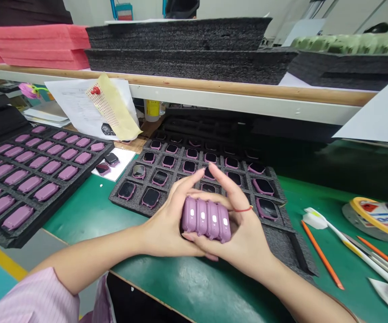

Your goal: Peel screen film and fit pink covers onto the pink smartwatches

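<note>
Several purple watch cases (206,219), pressed side by side in a row, are held between my two hands above the front of a dark foam tray. My left hand (165,224) wraps around their left side. Closed around the right side is my right hand (248,233), its thumb across the bottom and a red string on one finger. Small white oblong marks show on the cases' near sides. Behind my hands, the foam tray (121,204) holds rows of purple-framed watches with dark screens; my hands hide part of it.
A second foam tray (74,181) at left holds purple watch cases. Two watches lie on white paper (121,161) between the trays. At right lie an orange stick (322,255), a white tool (352,244) and a tape roll (379,220). A shelf edge (214,92) crosses behind, stacked with foam.
</note>
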### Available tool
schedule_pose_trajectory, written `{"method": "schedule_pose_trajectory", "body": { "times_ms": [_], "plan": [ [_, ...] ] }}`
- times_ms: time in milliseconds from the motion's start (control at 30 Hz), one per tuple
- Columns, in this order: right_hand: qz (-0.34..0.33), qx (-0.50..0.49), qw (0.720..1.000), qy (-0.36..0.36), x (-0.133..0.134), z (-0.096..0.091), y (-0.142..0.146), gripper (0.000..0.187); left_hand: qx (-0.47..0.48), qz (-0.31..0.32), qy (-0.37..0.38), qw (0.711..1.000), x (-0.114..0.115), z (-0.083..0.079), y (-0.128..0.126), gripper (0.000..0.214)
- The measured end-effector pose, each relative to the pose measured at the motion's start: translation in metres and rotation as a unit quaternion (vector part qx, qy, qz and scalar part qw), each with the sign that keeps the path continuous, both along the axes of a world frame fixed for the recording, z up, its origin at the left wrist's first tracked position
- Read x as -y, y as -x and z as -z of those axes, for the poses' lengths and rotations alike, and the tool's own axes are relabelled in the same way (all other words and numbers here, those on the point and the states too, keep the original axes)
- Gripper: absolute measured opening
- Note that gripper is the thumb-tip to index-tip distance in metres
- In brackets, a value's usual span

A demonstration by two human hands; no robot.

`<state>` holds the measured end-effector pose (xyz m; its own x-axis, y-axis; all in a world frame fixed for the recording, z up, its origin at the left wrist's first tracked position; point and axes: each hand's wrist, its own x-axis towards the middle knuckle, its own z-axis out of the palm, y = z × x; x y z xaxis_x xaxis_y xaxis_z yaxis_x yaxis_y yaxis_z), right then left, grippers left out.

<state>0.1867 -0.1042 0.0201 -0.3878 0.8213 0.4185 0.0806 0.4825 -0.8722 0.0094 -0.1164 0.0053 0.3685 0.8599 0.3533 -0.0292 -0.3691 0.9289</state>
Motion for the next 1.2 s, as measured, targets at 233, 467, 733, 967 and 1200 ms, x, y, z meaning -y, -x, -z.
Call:
{"method": "schedule_pose_trajectory", "body": {
  "times_ms": [233, 467, 733, 967, 1200],
  "plan": [
    [0.029, 0.006, 0.993, -0.113, -0.009, 0.005, -0.003, 0.093, 0.101, 0.114, 0.251, 0.956, -0.006, -0.016, -0.006, 0.049],
    [0.017, -0.007, 0.992, -0.126, -0.01, 0.008, -0.002, 0.091, 0.092, 0.102, 0.263, 0.955, -0.005, -0.02, -0.006, 0.033],
    [0.008, 0.01, 0.987, -0.159, -0.013, 0.01, -0.002, 0.096, 0.135, 0.083, 0.246, 0.956, -0.007, -0.009, -0.005, 0.039],
    [0.003, 0.029, 0.986, -0.166, -0.012, 0.011, -0.002, 0.097, 0.066, 0.033, 0.228, 0.971, -0.002, -0.012, -0.006, 0.042],
    [-0.011, 0.045, 0.98, -0.192, -0.012, 0.013, -0.001, 0.099, 0.035, 0.011, 0.223, 0.974, -0.002, -0.012, -0.006, 0.041]
  ]
}}
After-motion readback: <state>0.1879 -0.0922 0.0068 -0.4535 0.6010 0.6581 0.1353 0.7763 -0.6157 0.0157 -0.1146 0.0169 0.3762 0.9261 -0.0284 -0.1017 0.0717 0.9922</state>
